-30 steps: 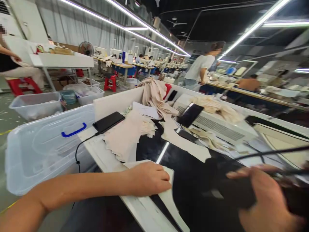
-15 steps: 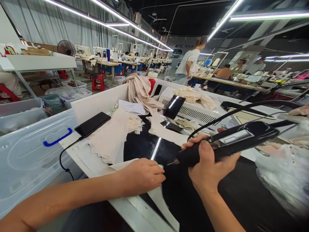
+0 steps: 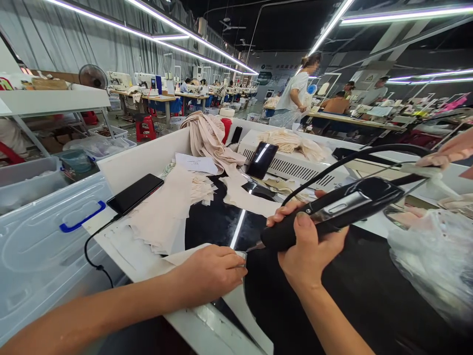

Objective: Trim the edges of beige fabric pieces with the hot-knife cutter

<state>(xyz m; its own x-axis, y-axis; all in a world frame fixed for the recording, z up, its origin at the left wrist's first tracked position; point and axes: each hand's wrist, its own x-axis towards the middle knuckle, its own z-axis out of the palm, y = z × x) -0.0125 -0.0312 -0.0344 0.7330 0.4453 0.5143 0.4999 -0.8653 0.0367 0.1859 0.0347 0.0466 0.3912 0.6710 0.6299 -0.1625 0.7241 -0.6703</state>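
My right hand point(image 3: 308, 246) is closed round a black corded cutting tool point(image 3: 332, 212), whose thin metal tip point(image 3: 253, 246) points left and down onto the fabric. My left hand point(image 3: 214, 271) lies curled, knuckles up, pressing a beige fabric piece point(image 3: 177, 259) onto the black glossy worktop point(image 3: 354, 291); the tool's tip sits right at its fingertips. A stack of beige cut pieces point(image 3: 166, 212) lies just beyond my left hand.
A black phone point(image 3: 135, 193) with a cable rests at the table's left edge, another phone point(image 3: 262, 159) leans on a white vented unit point(image 3: 295, 170). Clear plastic bins point(image 3: 40, 236) stand left. A plastic bag point(image 3: 432, 261) lies right. Another person's hand point(image 3: 449, 150) reaches in at right.
My right hand came up from a blur at lower right, brought the tool into view, then moved its tip left to my left hand's fingertips. My left hand stayed on the fabric.
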